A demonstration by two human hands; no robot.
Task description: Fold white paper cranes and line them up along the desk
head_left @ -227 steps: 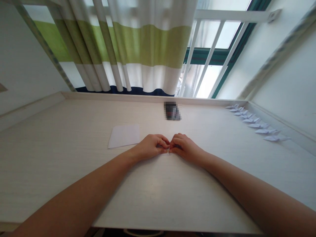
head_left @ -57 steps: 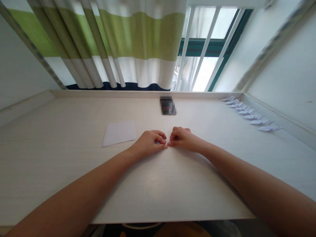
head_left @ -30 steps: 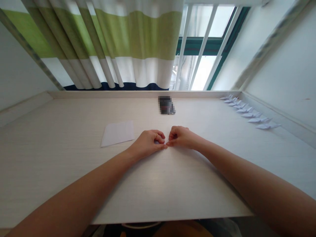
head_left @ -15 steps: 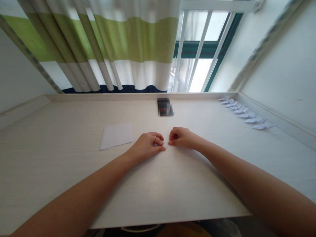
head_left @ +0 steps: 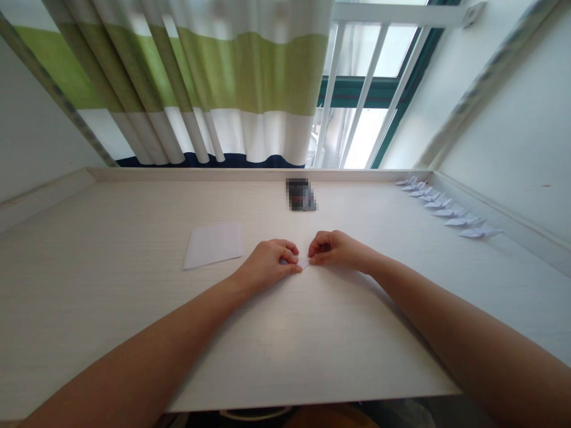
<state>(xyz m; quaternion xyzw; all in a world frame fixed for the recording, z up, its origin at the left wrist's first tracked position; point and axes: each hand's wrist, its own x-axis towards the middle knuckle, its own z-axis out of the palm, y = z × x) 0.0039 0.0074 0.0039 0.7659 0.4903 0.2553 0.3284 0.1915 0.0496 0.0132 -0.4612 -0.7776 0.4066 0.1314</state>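
The small paper [head_left: 304,262] lies between both hands, well in from the desk's [head_left: 285,351] near edge. The left hand [head_left: 273,259] pinches its left end, the right hand [head_left: 333,249] its right; neither is nearer. Fingers obscure its long axis.

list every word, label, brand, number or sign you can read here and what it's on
No text is readable.
Dark object at the back: pixelated, so any marking is unreadable.
White sheet, paper cranes and small paper between the hands: no writing visible.
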